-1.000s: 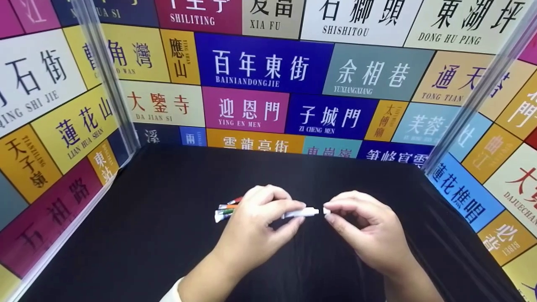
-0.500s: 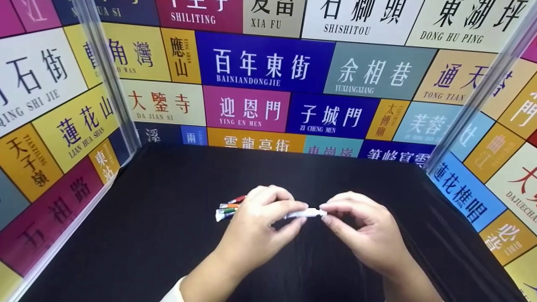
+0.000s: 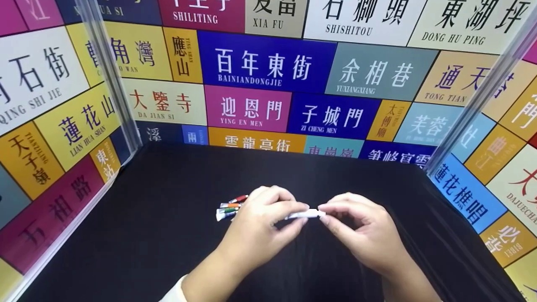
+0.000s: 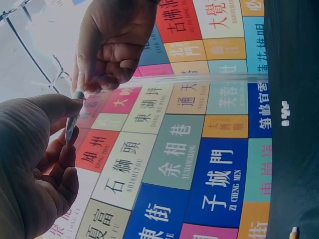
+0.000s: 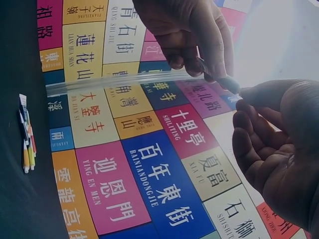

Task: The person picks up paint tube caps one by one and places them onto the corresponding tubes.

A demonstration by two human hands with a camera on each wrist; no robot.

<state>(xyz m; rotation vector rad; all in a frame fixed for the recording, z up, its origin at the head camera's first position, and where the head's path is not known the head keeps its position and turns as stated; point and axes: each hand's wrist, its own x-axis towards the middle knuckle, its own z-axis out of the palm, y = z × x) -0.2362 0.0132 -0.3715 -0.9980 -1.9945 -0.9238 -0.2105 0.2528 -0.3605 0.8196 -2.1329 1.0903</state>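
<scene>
A small white paint tube (image 3: 304,214) is held level between my hands in the head view. My left hand (image 3: 262,224) pinches its body between thumb and fingers. At the tube's right end, my right hand (image 3: 367,228) pinches the small white cap, now mostly hidden by the fingertips. Whether the cap sits fully on the nozzle cannot be seen. The left wrist view shows the tube (image 4: 74,119) edge-on, its flat end toward the left palm. Behind my left hand lies a pile of paint tubes (image 5: 27,137), red, orange and green ones among them.
Black cloth (image 3: 176,176) covers the table. Small white pieces (image 4: 285,114), apparently caps, lie on it in the left wrist view. Panels printed with place names (image 3: 264,63) stand at the back and both sides, with clear corner strips (image 3: 113,79).
My right hand has moved left, bringing the cap from a small gap away to the tube's end. The left hand keeps its pinch and has hardly moved.
</scene>
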